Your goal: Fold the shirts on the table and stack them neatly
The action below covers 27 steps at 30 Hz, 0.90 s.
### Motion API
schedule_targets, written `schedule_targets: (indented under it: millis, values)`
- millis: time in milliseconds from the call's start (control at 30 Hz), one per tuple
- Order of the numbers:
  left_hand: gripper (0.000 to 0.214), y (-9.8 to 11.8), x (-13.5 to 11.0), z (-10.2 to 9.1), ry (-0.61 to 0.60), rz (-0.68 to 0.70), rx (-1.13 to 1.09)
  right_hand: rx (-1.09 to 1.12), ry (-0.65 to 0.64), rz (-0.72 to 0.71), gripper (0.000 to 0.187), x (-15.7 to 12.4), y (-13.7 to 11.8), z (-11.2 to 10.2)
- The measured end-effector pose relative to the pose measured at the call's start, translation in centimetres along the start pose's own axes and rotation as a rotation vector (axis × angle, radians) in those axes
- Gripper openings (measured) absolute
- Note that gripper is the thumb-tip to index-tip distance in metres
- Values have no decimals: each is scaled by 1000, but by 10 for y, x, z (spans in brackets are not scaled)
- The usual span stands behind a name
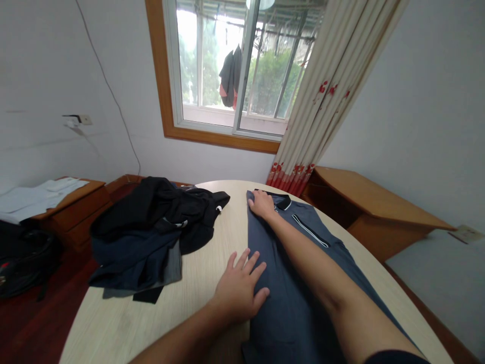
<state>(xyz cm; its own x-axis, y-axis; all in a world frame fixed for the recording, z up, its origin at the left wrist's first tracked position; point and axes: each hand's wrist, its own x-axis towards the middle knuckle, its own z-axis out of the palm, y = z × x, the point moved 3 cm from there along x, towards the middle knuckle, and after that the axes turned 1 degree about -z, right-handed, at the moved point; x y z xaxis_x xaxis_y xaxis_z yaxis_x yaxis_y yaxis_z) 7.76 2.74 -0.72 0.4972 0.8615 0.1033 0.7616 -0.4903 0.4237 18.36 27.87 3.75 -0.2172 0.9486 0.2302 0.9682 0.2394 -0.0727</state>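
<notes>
A grey-blue polo shirt (303, 303) with a black collar and a white-edged black chest trim lies spread on the round table (204, 303). Its left edge runs straight, as if folded over. My left hand (242, 285) rests near that edge with its fingers spread, partly on the cloth and partly on the tabletop. Farther up, my right hand (262, 203) lies on the shirt's upper left corner beside the collar. Its fingers curl over the cloth there, and whether they pinch it I cannot tell. My right forearm crosses over the shirt's front.
A heap of black, navy and grey clothes (151, 237) covers the table's left side. A wooden cabinet (379, 202) stands at the right. Papers (45, 194) lie on a drawer unit (83, 212) at the left, near a black bag (26, 258). Behind are a window and a curtain (326, 91).
</notes>
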Motion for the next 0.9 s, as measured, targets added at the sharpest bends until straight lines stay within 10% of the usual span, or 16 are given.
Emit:
schedule_targets:
  millis: [267, 900]
  values:
    - [63, 1, -2, -1, 24, 2, 35, 99, -277, 162, 83, -61, 5, 32]
    - [62, -2, -1, 0, 56, -68, 27, 135, -249, 95, 87, -11, 6, 45]
